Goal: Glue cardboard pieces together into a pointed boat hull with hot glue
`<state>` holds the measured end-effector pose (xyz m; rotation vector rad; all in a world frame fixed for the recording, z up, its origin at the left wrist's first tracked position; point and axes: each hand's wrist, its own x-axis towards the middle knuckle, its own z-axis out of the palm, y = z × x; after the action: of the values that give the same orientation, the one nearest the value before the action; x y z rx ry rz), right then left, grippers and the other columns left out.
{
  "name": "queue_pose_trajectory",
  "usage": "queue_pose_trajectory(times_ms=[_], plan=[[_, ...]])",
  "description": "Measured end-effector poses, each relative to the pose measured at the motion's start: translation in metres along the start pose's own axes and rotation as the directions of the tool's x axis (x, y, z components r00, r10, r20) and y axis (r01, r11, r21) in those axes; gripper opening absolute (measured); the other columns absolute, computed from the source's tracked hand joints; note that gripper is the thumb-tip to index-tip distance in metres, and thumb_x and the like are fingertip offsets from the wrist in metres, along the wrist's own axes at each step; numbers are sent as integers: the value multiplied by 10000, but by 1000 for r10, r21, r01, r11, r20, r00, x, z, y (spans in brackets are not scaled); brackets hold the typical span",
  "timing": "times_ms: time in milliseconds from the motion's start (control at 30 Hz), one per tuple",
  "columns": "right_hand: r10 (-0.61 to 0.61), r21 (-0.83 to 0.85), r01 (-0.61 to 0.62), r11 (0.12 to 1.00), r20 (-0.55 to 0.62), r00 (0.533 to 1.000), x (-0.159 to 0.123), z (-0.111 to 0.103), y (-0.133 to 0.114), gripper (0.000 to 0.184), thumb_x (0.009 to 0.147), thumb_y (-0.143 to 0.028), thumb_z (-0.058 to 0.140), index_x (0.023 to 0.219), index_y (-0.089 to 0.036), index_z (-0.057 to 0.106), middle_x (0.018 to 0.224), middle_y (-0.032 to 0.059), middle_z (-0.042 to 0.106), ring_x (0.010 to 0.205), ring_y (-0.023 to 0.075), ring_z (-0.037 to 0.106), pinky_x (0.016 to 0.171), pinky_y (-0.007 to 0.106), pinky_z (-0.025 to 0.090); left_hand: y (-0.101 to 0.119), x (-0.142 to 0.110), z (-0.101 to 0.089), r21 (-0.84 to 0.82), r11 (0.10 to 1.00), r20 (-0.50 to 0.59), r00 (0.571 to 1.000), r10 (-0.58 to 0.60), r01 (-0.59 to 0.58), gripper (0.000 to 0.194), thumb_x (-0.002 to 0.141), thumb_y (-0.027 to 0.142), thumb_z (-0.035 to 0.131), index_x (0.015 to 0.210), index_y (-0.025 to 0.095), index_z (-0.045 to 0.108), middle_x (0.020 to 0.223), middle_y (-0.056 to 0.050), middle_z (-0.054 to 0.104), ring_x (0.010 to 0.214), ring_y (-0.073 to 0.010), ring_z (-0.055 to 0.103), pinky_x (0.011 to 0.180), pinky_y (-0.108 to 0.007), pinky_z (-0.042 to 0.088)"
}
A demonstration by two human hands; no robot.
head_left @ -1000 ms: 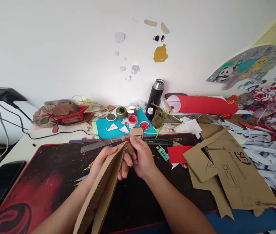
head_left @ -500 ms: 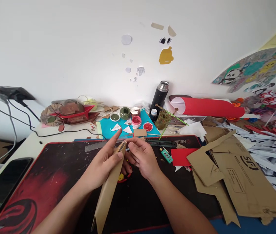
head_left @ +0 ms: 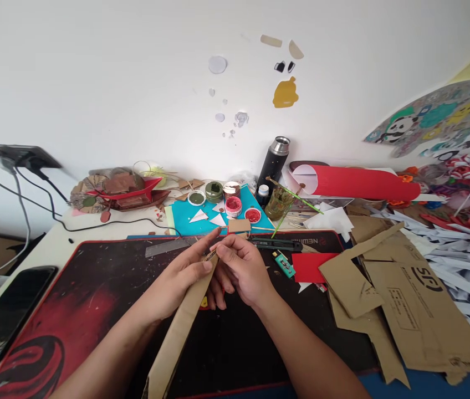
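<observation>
A long folded strip of brown cardboard [head_left: 179,332] slants from the near edge of the black desk mat [head_left: 243,354] up to my hands. My left hand [head_left: 183,277] holds it near the far end, thumb pressed on top. At that far tip, my right hand [head_left: 241,271] pinches the cardboard between thumb and fingers. Beneath the hands lies a small yellow and red thing [head_left: 204,302], mostly hidden.
Beyond the hands lie a ruler [head_left: 166,247], a box cutter [head_left: 276,244] and open paint pots [head_left: 233,206] on blue paper. Cardboard sheets [head_left: 418,316] and white paper strips [head_left: 463,277] are at right. A phone [head_left: 10,316] lies at left, a flask [head_left: 274,160] stands behind.
The strip's near end has swung left and its far tip has shifted slightly right. My right fingers have closed over the tip, and the lower fingers have dropped.
</observation>
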<state>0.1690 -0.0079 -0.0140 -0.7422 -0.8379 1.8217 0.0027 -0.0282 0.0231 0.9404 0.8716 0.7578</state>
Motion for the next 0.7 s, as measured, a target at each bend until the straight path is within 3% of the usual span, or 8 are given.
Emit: queue_pose_trajectory(times_ms=[400, 533, 633, 700], plan=[[-26, 11, 27, 1000, -54, 998, 1, 2, 0, 381, 859, -533, 891, 878, -187, 731, 444, -110, 504, 313, 65, 367, 334, 185, 237, -1, 4, 2, -49, 998, -23, 999, -47, 46, 1054, 955, 471, 669, 1792, 112, 138, 826, -112, 822, 653, -288, 788, 612, -351, 610], [-36, -20, 34, 999, -105, 994, 2, 2, -2, 365, 848, -521, 894, 874, -182, 761, 447, -105, 489, 331, 62, 343, 343, 197, 207, 0, 2, 0, -6, 997, -69, 994, -80, 79, 1027, 989, 535, 659, 1802, 183, 141, 856, -92, 826, 714, -280, 789, 679, -369, 630], [-38, -18, 37, 999, -117, 992, 2, 1, -4, 381, 821, -536, 913, 869, -186, 771, 476, -95, 500, 359, 69, 354, 360, 211, 234, 2, 1, -4, 110, 991, -95, 994, -60, 70, 970, 1009, 602, 664, 1798, 264, 211, 1039, -97, 843, 851, -285, 804, 781, -394, 652], [-58, -28, 55, 998, -130, 990, 2, 0, -6, 398, 803, -549, 927, 861, -185, 776, 481, -100, 468, 380, 62, 316, 374, 212, 213, 4, 0, -8, 228, 974, -100, 995, 11, 12, 906, 1004, 636, 683, 1766, 295, 330, 1273, -117, 809, 1082, -316, 792, 912, -406, 648]])
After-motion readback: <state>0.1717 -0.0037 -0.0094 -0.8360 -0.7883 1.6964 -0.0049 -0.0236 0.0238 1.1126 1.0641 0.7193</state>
